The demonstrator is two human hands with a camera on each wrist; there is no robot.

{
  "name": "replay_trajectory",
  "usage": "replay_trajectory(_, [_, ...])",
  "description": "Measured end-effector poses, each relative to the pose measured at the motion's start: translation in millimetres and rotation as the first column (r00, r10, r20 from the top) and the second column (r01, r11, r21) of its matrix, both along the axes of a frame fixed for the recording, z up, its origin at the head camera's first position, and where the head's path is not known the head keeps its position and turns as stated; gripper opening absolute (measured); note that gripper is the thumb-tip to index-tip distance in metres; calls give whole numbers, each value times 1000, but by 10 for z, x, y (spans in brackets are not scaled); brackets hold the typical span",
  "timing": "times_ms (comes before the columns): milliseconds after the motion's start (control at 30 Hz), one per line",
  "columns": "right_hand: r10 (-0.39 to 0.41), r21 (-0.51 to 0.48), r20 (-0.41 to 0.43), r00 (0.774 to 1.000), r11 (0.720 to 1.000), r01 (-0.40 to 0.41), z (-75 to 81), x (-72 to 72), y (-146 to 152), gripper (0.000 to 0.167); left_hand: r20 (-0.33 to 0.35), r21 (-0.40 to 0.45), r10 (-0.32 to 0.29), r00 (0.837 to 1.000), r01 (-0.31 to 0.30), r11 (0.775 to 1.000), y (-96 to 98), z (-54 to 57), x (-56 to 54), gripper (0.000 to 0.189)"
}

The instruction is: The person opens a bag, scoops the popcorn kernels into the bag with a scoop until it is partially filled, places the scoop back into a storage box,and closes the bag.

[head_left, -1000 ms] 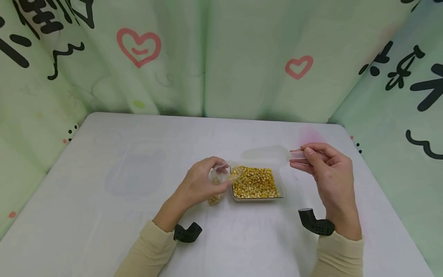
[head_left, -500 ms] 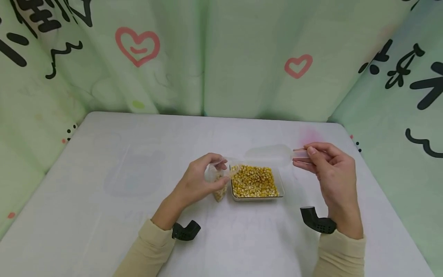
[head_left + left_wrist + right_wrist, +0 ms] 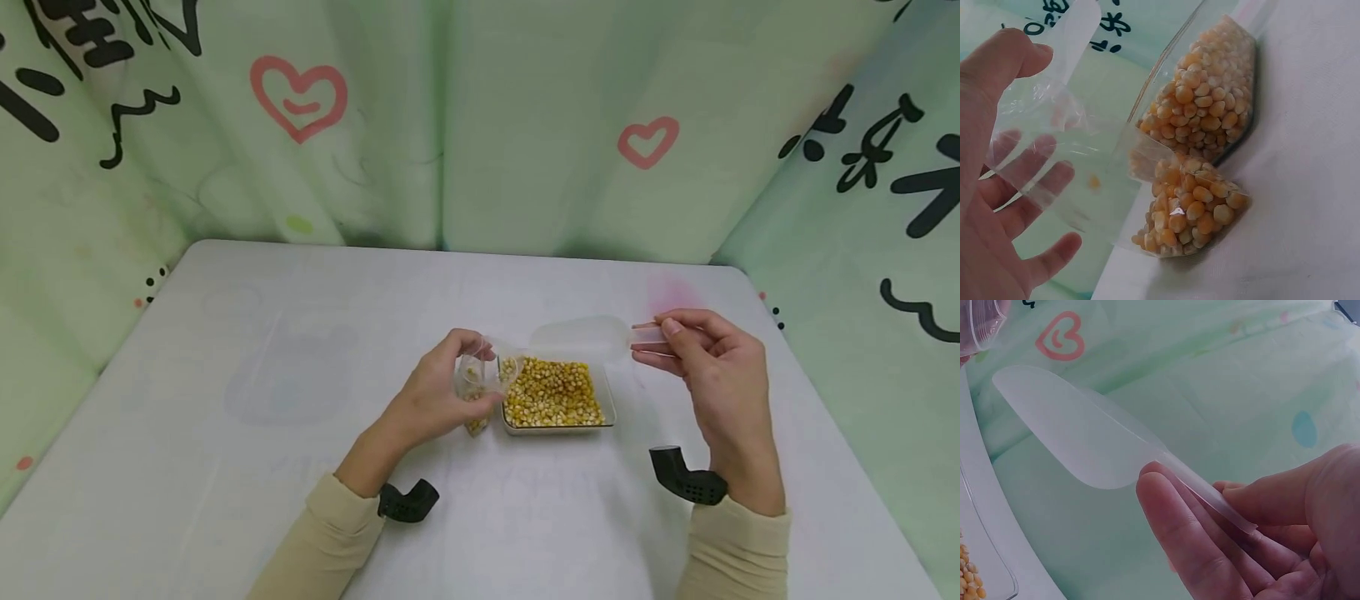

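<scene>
My left hand (image 3: 442, 387) holds the mouth of a clear plastic bag (image 3: 1191, 209), thumb and fingers spread around the film. Corn kernels fill the bag's bottom, which hangs at the container's left side. Pinched by its handle in my right hand (image 3: 716, 367) is a translucent white scoop (image 3: 1079, 431). Its bowl points left above the container's far edge, and no kernels show in it. Below sits a clear rectangular container (image 3: 610, 404) of yellow corn kernels (image 3: 551, 392). In the left wrist view, container and bag look close together; whether they touch I cannot tell.
The white table (image 3: 285, 483) carries the container near its middle. Green curtains (image 3: 517, 125) with pink hearts and black writing stand behind and at both sides. Black wrist cameras (image 3: 408, 502) sit on both wrists.
My left hand has risen slightly with the bag, whose bottom has shifted a little. The scoop in my right hand has moved slightly to the right. The container stays in place.
</scene>
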State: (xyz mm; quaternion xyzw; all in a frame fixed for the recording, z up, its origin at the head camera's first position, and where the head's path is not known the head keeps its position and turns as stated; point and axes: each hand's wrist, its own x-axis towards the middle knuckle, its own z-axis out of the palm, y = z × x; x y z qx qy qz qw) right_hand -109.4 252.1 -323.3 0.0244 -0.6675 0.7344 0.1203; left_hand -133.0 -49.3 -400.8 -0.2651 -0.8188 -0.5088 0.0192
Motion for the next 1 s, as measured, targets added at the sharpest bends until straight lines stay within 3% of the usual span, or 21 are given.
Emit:
replay_trajectory(233, [5, 15, 12, 1000, 1000, -5, 0, -5, 5, 30, 71, -15, 43, 997, -42, 999, 77, -17, 39, 74])
replay_trajectory(367, [5, 21, 14, 1000, 1000, -5, -1, -5, 9, 29, 55, -59, 68, 996, -65, 996, 133, -31, 55, 78])
replay_trajectory(467, [8, 12, 22, 1000, 1000, -8, -5, -4, 15, 30, 27, -93, 102, 994, -100, 991, 160, -41, 67, 70])
replay_trajectory(600, [8, 10, 18, 1000, 1000, -8, -17, -6, 19, 27, 50, -62, 139, 989, -135, 989, 165, -33, 72, 53])
replay_trajectory(867, [7, 23, 25, 1000, 1000, -8, -24, -5, 26, 31, 167, 10, 114, 979, -117, 993, 123, -15, 43, 43])
replay_trajectory(1000, [14, 30, 23, 1000, 999, -15, -14, -4, 35, 28, 146, 16, 112, 983, -115, 993, 74, 8, 19, 41])
